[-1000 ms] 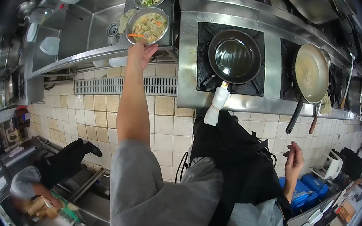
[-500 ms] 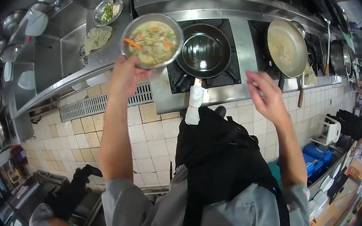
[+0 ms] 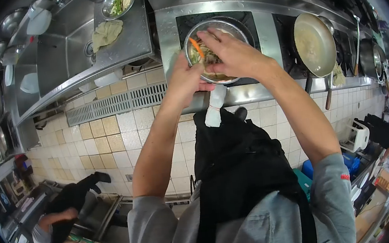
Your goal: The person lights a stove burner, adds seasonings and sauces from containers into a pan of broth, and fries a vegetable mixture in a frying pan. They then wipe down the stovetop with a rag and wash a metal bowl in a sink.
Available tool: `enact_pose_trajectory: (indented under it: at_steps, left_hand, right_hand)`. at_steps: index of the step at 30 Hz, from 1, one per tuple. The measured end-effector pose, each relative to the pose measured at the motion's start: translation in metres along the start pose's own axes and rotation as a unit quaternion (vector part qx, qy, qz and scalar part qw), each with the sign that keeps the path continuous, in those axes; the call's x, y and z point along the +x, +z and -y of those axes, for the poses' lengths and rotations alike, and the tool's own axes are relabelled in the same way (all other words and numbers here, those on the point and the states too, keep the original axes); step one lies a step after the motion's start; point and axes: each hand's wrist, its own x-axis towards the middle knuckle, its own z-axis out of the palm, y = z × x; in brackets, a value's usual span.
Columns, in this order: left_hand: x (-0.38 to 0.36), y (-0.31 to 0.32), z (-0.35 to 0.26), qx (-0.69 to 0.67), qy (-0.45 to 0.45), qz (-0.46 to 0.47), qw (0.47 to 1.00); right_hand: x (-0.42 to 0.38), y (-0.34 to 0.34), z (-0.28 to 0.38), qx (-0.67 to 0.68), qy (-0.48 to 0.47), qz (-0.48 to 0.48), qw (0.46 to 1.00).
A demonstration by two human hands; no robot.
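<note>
- The grip of the left hand (image 3: 184, 82) is closed on the left and lower-left edge of a steel bowl (image 3: 228, 80), in the upper middle of the frame.
- The right hand (image 3: 234, 55) reaches over the same bowl from the right, its fingers above the opening; they are blurred, so whether its grip is closed on any food cannot be told.
- Inside the bowl lies a food mix (image 3: 196, 58), seen mostly at the left between the 2 hands, with 1 orange strip (image 3: 197, 47) standing out against the rim.
- The bowl is over a dark pan (image 3: 245, 23), hiding most of it; whether the 2 touch cannot be told.
- The pan's handle, wrapped in white cloth (image 3: 214, 112), points down the frame, below the hands.
- Right of centre, a paler pan (image 3: 312, 43) sits at another burner, its dark handle pointing downward.
- At the upper left, a steel desk (image 3: 134, 43) carries a small bowl (image 3: 110, 11) of green and pale pieces (image 3: 119, 4), with a crumpled cloth (image 3: 108, 34) just below it.
- A sink (image 3: 63, 47) lies left of that cloth.
- At the lower left, another person (image 3: 59, 218) is near a surface holding blurred items.
</note>
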Motion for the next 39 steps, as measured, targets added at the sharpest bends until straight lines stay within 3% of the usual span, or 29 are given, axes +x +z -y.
enact_pose_trajectory:
  at_steps: [1,2,11,15,21,25,29,31,39]
  left_hand:
    - [0.000,0.000,-0.001,-0.001,0.000,-0.002,1.000]
    - [0.000,0.000,-0.004,-0.021,-0.004,0.003,1.000]
    - [0.000,0.006,-0.009,-0.027,-0.017,-0.027,0.999]
    - [0.012,0.004,-0.012,-0.026,-0.008,-0.016,1.000]
    - [0.018,0.002,0.000,-0.002,0.004,-0.055,0.998]
    - [0.016,0.004,0.003,-0.002,0.004,-0.047,0.999]
    - [0.011,0.011,-0.003,0.022,0.043,-0.032,0.998]
    - [0.014,0.011,-0.004,0.020,0.044,-0.030,0.998]
    - [0.020,0.003,-0.012,-0.024,0.056,-0.065,0.996]
  right_hand:
    - [0.004,0.005,0.002,-0.025,0.031,0.039,0.998]
    - [0.008,0.014,0.001,-0.047,0.007,-0.004,0.999]
    - [0.030,-0.009,-0.017,-0.070,0.007,0.041,0.997]
    - [0.029,-0.018,-0.014,-0.073,0.002,-0.030,0.997]
    - [0.035,-0.037,-0.010,-0.028,-0.010,-0.038,0.999]
    - [0.037,-0.003,-0.008,-0.049,0.000,-0.024,0.999]
    - [0.040,0.023,-0.003,-0.071,-0.005,-0.071,0.995]
    - [0.038,0.022,-0.008,-0.092,-0.074,-0.087,0.989]
    - [0.035,-0.048,-0.036,-0.097,-0.008,-0.034,0.995]
